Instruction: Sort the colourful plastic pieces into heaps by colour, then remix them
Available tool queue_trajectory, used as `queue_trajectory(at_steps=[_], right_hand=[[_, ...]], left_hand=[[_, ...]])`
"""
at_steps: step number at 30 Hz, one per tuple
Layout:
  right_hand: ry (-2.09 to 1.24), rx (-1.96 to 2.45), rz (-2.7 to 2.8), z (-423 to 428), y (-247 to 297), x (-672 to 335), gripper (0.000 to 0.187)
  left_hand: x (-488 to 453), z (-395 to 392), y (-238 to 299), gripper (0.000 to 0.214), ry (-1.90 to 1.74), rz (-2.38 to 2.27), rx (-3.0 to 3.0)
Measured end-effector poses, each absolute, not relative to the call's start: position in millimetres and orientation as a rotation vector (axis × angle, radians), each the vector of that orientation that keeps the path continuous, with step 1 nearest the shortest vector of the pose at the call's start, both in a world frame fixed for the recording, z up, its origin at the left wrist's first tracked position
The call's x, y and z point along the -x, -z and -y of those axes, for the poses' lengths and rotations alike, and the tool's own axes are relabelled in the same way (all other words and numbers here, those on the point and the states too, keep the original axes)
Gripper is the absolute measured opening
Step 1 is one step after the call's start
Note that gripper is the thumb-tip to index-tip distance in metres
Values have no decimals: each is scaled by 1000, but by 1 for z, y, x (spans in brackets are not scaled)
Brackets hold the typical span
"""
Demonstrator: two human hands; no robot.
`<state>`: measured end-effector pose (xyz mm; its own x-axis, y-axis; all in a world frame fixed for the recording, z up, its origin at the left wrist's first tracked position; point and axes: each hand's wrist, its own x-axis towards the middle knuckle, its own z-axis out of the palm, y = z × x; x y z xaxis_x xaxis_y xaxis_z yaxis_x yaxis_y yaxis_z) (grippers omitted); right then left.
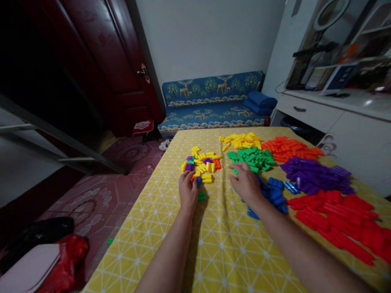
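On the patterned yellow tablecloth lies a mixed cluster of plastic building blocks (203, 167), mostly yellow with some purple, green and orange. My left hand (188, 190) curls over its near edge, closed around small red and blue blocks (199, 181); the fingertips partly cover them. A green block (201, 197) lies just beside that wrist. My right hand (247, 184) is over the near left edge of the green block pile (253, 158), thumb and index finger apart, with green showing between them. Blue blocks (273, 191) lie beside and partly behind my right hand and wrist.
Yellow (242, 141), orange (288, 149), purple (316, 175) and red block piles (339, 221) cover the table's right side. Beyond the table (146, 240) stands a blue sofa (210, 108). A white cabinet (351, 142) is right; a stray green block (110, 241) shows left.
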<state>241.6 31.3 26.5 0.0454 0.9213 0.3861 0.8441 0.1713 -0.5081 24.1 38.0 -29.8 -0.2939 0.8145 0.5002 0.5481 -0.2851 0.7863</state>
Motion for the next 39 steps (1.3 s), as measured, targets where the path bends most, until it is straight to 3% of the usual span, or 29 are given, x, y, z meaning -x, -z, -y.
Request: queue_trajectory(at_steps=[5, 10, 12, 17, 23, 25, 29, 35, 39], right_hand=[[-453, 1487, 1854, 10, 0, -183, 32], [-398, 1395, 2131, 26, -2, -164, 59], [-331, 1364, 2242, 26, -4, -161, 62], [-242, 1405, 2306, 27, -4, -157, 37], [-235, 1465, 2141, 30, -4, -160, 20], [-216, 1502, 2096, 30, -4, -161, 27], [-222, 1468, 2157, 27, -1, -159, 58], [-194, 1473, 2196, 28, -2, -157, 32], [-170, 1528, 2151, 30, -1, -156, 29]], left_hand=[[-15, -35, 22, 27, -1746, -1729, -1330], [-14, -29, 14, 31, -1727, -1714, -1224], [-15, -29, 13, 31, -1710, -1731, -1240], [-16, -30, 15, 30, -1688, -1717, -1266], [-17, -31, 21, 28, -1652, -1674, -1331], [-17, -31, 22, 28, -1645, -1670, -1343], [-17, -31, 22, 28, -1640, -1655, -1364], [-18, -31, 21, 28, -1634, -1651, -1355], [-19, -31, 22, 28, -1620, -1651, -1351]])
